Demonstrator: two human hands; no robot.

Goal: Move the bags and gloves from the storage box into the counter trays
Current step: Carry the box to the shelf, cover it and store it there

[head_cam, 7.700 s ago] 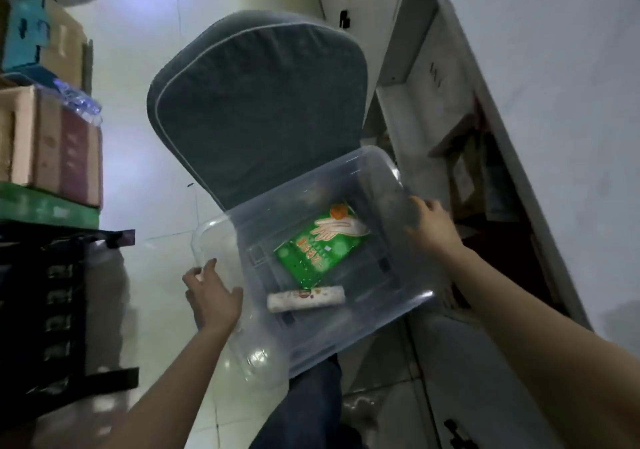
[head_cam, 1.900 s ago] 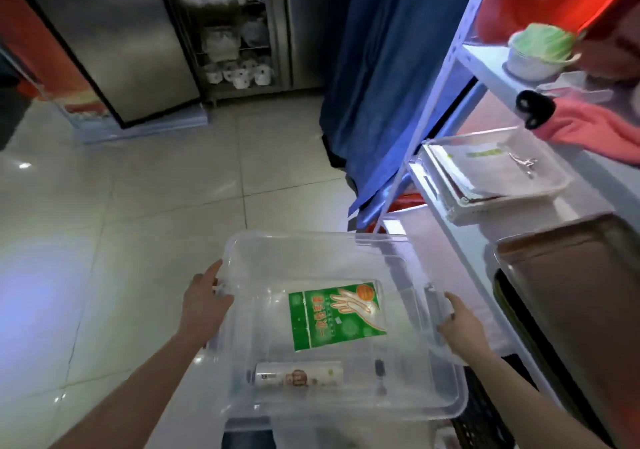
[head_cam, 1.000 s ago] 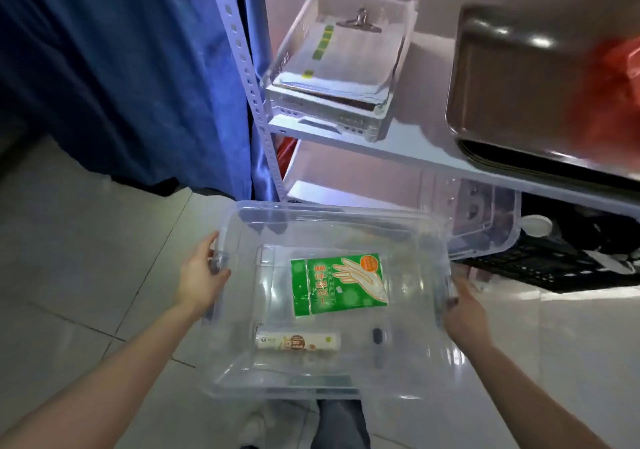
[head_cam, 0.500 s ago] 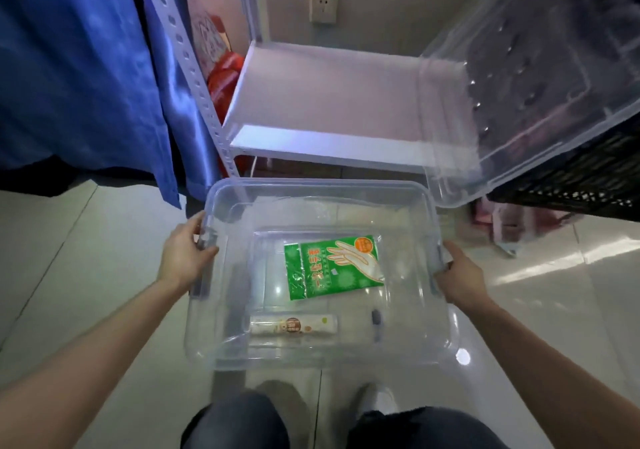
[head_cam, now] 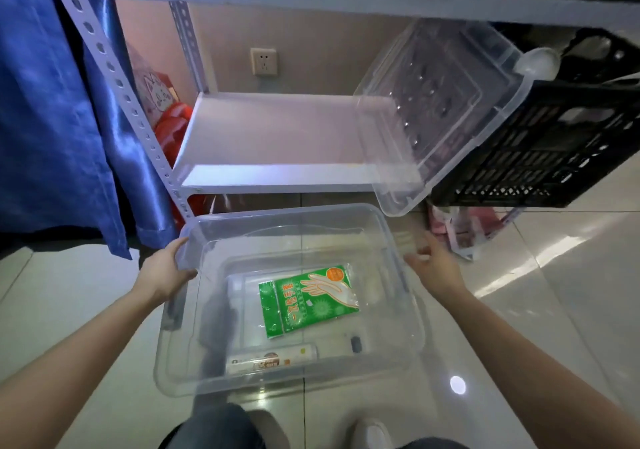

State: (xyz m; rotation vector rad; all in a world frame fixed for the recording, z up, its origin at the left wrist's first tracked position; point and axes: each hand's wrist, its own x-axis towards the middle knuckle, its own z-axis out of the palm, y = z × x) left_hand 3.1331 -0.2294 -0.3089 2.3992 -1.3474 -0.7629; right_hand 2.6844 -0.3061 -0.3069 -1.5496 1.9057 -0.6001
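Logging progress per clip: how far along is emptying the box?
Done: nothing; the glove pack and bag roll lie in the box. In hand: left hand holds the box's rim, right hand open beside it. Left: moving both out to trays, which this view doesn't clearly show.

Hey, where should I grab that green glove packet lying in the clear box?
Probably pinch the green glove packet by its right edge, reaching down from above: it lies flat on the clear box floor, so only edges offer a hold.
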